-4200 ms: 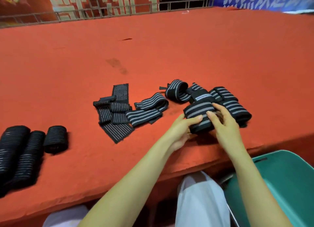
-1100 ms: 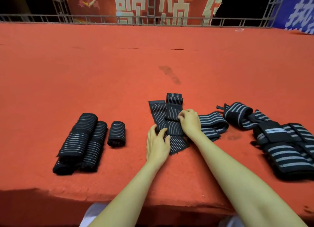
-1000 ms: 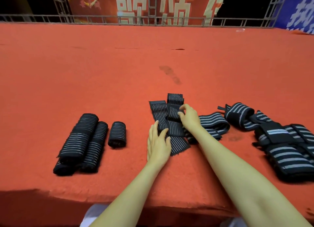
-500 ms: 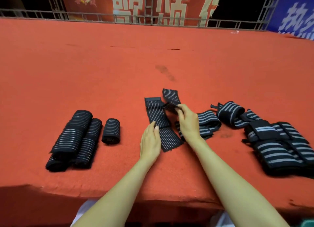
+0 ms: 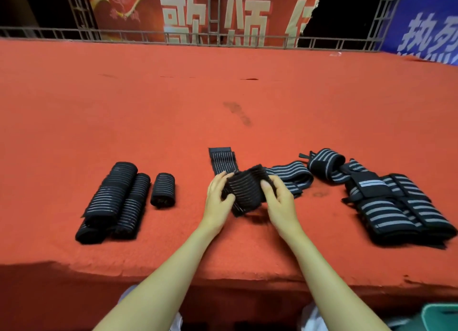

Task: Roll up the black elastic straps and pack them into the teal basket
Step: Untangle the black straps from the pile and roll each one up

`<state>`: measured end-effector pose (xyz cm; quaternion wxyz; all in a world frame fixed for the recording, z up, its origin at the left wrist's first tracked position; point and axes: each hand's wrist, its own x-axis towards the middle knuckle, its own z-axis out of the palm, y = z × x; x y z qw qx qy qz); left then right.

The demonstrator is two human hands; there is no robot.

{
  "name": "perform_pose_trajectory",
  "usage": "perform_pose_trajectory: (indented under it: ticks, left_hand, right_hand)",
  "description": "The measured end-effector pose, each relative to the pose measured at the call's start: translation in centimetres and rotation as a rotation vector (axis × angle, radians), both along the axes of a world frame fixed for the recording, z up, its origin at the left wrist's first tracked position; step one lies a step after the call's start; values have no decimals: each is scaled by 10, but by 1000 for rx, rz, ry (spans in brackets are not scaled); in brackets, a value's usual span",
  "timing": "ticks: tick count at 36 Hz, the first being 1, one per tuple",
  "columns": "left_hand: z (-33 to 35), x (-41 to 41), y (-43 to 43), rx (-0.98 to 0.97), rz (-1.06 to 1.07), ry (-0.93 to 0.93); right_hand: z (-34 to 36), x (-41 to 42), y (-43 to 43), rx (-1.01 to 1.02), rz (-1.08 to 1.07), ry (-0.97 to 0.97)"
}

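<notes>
Head cam: left hand and right hand each have fingers curled round an end of a thin-striped black elastic strap, held just above the red tablecloth near its front edge. There's plenty of bare cloth behind. Rolled straps sit left, wide-striped straps sit right, and the teal basket peeks in at bottom right. Half a second ago both hands were down on the cloth.

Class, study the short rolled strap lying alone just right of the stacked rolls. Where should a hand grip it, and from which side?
Probably from above, pinching the short rolled strap across its middle: it lies on its side with carpet showing along both long flanks, which should keep the wraps closed.
</notes>
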<state>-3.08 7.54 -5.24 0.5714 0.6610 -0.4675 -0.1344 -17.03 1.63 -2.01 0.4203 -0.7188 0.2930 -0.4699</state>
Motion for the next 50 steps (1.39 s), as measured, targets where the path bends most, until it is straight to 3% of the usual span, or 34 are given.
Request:
perform_pose_trajectory:
  ticks: [4,8,12,18,20,24,27,31,36,43,46,50]
  left_hand:
    - [3,3,-2,-48,-23,18]
    - [23,8,-8,16,-115,22]
    - [54,6,2,-83,-200,186]
    - [80,0,7,-161,-235,102]
    - [72,3,6,-38,-233,72]
    - [40,8,9,288,-262,-97]
    - [26,6,13,317,-247,-105]
    - [20,9,13,302,-167,-35]
    - [22,3,-1,396,-10,-97]
    - [18,2,-19,508,169,-55]
    - [24,1,-20,418,151,33]
    - [31,-2,-12,272,38,16]
  right_hand:
    - [33,-8,-3,101,135,-178]
    - [66,-13,-14,362,232,-408]
    - [77,-20,-25,371,165,-457]
    - [75,-31,-34,448,59,-512]
    - [66,-35,-38,406,-42,-357]
    - [41,-42,-48,114,-335,342]
    - [21,-46,-44,26,-352,672]
    - [16,-34,-30,-79,-201,585]
    - [13,-7,-29,-83,-30,651]
    - [12,6,-48,-17,-21,1089]
    - [19,12,-56,39,41,1163]
    - [20,15,-54,20,21,1248]
